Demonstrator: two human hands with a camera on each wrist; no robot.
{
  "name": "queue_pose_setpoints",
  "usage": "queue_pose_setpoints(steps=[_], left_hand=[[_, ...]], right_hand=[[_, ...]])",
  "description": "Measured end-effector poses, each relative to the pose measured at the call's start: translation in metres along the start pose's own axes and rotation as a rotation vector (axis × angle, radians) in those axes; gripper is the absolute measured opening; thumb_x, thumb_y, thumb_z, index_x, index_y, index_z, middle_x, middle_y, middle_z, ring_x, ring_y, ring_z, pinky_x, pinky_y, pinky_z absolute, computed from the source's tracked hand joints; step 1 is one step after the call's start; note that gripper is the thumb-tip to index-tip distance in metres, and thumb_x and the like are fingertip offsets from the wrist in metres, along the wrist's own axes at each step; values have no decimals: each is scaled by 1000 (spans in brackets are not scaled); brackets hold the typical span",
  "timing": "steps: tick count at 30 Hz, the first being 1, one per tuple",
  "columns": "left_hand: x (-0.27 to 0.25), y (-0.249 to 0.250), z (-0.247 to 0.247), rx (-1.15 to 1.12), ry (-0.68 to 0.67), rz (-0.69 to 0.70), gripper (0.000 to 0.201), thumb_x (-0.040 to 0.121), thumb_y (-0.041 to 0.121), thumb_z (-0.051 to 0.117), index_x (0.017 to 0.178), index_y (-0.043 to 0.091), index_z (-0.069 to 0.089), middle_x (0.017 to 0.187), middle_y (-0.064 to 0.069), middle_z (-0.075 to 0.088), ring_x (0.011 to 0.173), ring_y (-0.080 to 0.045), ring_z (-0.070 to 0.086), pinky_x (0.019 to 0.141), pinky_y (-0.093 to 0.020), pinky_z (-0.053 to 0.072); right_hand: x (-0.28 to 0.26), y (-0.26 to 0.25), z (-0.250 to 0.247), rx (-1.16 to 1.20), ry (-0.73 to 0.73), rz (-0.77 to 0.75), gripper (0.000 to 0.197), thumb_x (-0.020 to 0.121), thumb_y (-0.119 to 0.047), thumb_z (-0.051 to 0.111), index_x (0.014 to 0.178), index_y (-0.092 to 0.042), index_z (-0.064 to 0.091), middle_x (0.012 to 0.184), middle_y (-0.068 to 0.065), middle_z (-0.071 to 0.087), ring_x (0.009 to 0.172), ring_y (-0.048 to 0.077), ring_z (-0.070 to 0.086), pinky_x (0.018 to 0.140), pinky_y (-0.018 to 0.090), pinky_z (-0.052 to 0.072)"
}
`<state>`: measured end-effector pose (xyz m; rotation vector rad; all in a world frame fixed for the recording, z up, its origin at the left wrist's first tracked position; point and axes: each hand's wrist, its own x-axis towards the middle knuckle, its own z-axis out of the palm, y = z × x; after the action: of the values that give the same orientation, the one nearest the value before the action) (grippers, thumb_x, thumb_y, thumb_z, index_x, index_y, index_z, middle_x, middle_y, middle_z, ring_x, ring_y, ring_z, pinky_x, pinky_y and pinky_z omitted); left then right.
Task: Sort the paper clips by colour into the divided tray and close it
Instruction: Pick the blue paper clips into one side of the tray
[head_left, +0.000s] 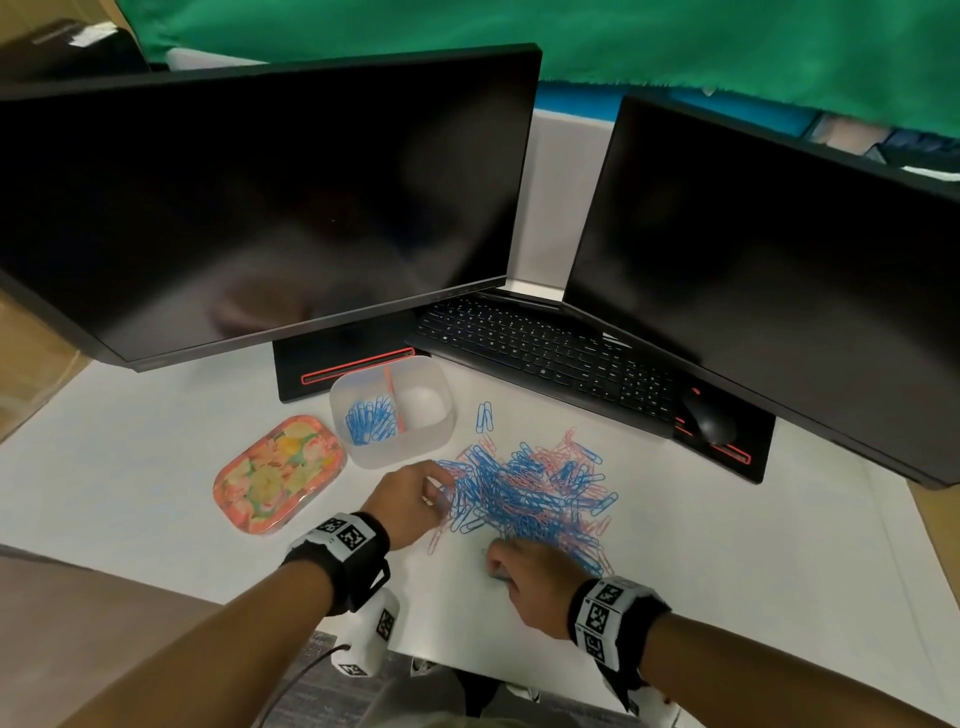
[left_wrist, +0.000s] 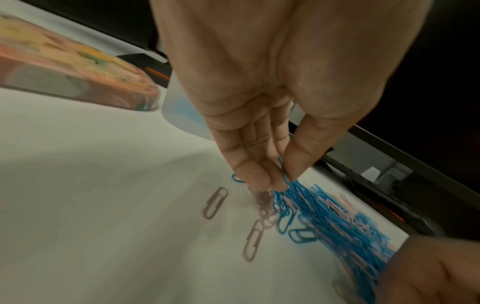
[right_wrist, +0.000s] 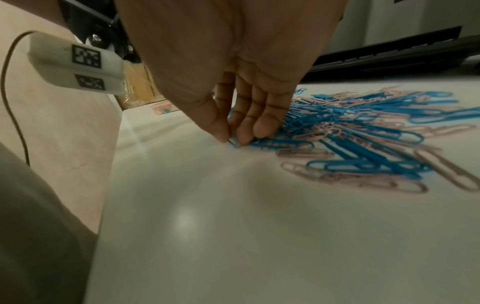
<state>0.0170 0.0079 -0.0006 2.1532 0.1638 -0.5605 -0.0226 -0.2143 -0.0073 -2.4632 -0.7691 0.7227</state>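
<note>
pile of paper clips, blue and pink mixed, spread on the white desk in front of the person, a couple of blue clips lying apart just past the pile's far edge. divided tray is translucent, sits just beyond the pile to its left, open; left compartment has a bunch of blue clips, right compartment looks bare, orange divider between. floral lid lies flat on the desk just left of the tray, apart from it. left hand at the pile's left edge, thumb and fingertips brought together pinching a blue clip, fingers pointing down. right hand at the near edge of the pile, thumb and fingers curled in and nipping the end of a blue clip against the desk. behind: two dark monitors, black keyboard, black mouse. both wrists wear bands with printed markers.
</note>
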Motion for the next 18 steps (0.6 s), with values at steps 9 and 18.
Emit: queue_pose_setpoints(steps=[9,18], left_hand=[[5,6,-2,-358,-38,-226,23,84,-4,37,74,11,53,60,-6,57,52,-20,49,53,-26,41],[11,-3,-8,122,213,-100,10,83,23,66,86,18,58,67,2,57,63,-15,54,57,-24,39]], right_hand=[[10,13,-32,408,106,327,20,90,-11,48,75,-19,57,63,-7,53,55,4,51,54,15,40],[21,31,-55,658,160,473,11,85,-20,60,77,-12,57,62,1,54,55,15,50,59,28,41]])
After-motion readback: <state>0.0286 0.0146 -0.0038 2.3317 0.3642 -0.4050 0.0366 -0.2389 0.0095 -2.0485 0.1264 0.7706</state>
